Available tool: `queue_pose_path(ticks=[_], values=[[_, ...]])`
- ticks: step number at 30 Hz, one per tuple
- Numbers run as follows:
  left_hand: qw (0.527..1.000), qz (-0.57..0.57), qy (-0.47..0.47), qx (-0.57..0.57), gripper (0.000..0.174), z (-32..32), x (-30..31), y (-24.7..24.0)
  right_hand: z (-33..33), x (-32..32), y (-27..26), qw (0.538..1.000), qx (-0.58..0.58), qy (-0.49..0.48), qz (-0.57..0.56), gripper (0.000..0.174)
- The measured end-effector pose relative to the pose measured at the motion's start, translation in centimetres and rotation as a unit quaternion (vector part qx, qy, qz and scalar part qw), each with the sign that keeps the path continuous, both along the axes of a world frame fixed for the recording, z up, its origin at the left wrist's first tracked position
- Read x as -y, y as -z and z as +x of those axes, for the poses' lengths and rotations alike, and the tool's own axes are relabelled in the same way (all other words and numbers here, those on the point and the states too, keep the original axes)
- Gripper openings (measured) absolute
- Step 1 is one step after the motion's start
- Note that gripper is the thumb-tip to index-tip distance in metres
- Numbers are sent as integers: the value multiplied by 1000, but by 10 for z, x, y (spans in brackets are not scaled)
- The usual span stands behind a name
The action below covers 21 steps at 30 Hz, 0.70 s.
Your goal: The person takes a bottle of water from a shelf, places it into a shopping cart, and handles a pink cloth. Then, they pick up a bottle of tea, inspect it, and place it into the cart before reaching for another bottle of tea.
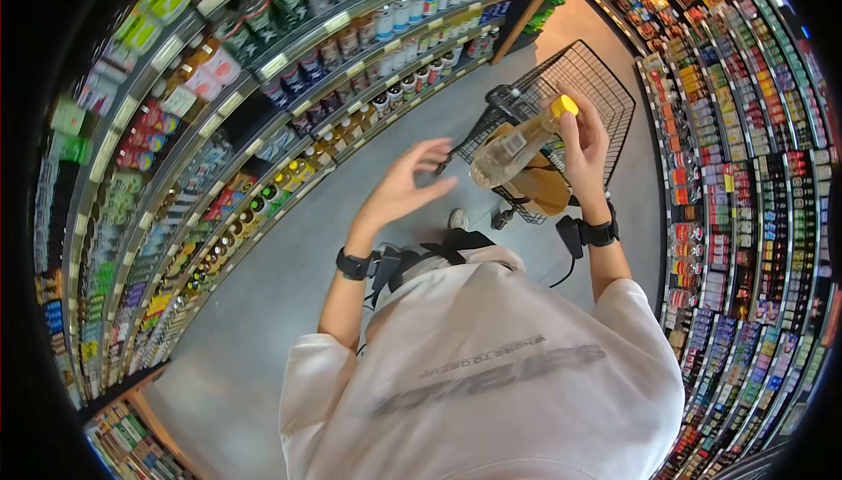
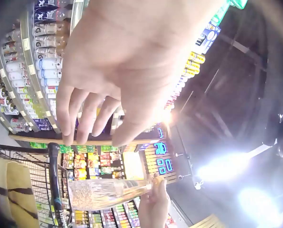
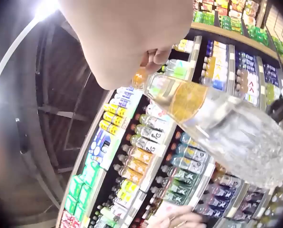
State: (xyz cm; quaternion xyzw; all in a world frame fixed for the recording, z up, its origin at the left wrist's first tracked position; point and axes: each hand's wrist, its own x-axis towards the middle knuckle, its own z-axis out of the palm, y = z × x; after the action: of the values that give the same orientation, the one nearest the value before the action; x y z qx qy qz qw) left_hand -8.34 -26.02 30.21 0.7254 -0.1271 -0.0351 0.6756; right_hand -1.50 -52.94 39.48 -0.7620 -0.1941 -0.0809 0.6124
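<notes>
My right hand [image 1: 586, 142] grips a clear bottle [image 1: 504, 160] near its yellow cap [image 1: 566, 105], fingers curled round the neck. The bottle is tilted, its base pointing toward my left hand [image 1: 408, 183]. That left hand hovers apart from the bottle's base, palm facing inward and fingers loosely spread with nothing in them. In the right wrist view the bottle [image 3: 227, 123] shows an orange patch below its neck and a textured lower part. The left wrist view has the bottle [image 2: 108, 194] lying nearly level beyond the left fingers.
A black wire shopping cart [image 1: 620, 98] stands ahead, partly behind the bottle and right hand, with a brown item [image 1: 539, 192] in it. Drink shelves [image 1: 289, 116] curve along the left; packed shelves [image 1: 702, 190] line the right. Grey floor [image 1: 289, 252] lies between.
</notes>
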Motion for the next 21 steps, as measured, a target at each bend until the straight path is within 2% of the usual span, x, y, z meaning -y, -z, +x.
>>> queue_pose_path(ticks=[1, 4, 7, 10, 11, 12, 16, 19, 21], values=[[999, 6, -7, 46, 62, -4, -3, -3, -10, -16, -3, 999, -6, -32, -3, 36], [995, 46, -9, 84, 75, -15, -15, -11, -38, -57, -9, 991, -31, -132, 19, 40], [995, 12, 102, -16, 77, -22, -36, -5, -50, -86, -12, 986, -49, -157, 37, 42], [999, -24, 47, -12, 74, -32, -40, -4, -51, -109, -6, 983, -110, -139, 47, 44], [1000, -2, 1, 7, 73, -32, -41, -4, -48, -114, 0, 981, -134, -133, 50, 46], [998, 20, -46, 26, 71, -32, -42, -4, -47, -117, 8, 985, -112, -124, -31, 51], [974, 120, -173, 83, 69, -25, -48, -8, -38, -129, 41, 973, -184, -134, 29, 52], [967, 167, -170, 91, 69, -19, -55, -11, -17, -129, 53, 959, -208, -173, 83, 52], [983, 131, -126, 17, 70, -10, -63, -18, -4, -131, 55, 950, -226, -191, 100, 51]])
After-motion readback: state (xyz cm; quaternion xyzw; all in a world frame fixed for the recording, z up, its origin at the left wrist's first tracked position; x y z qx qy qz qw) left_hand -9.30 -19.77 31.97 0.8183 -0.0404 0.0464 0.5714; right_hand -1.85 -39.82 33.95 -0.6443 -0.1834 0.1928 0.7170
